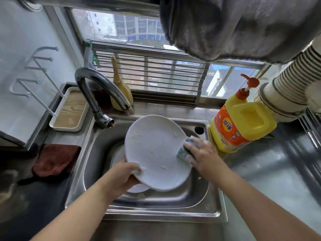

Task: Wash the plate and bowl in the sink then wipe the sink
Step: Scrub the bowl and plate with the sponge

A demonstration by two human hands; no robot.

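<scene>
Stainless-steel counter under a barred window, with a single-bowl stainless-steel sink [199,193] set into it. Left hand [125,174] grips the near-left rim of a round white soapy plate [154,150], thumb on the upper face, other fingers hidden beneath; plate is held tilted above the basin, clear of the sink floor. Right hand [203,155] presses a blue-grey foamy sponge [185,150] against the plate's right rim, fingers laid over the sponge and curled round it. Suds visible on both hands and across the plate face. Under the plate, in the basin, parts of a second white dish [137,188] show at the left and near side; mostly hidden, so cannot tell if it is the bowl. Curved chrome tap [97,87] stands at the sink's back-left corner, spout arching over towards the plate's far edge; no water seen running. Yellow pump bottle of dish soap with an orange label and red pump [241,122] stands on the counter just beside the sink's back-right corner, near the right hand. Dark red folded cloth [55,160] lies on the counter left of the sink. White tray with a wood-grain base [69,110] sits behind it, left of the tap. Yellow long-necked bottle [121,91] leans at the window sill behind the tap
</scene>
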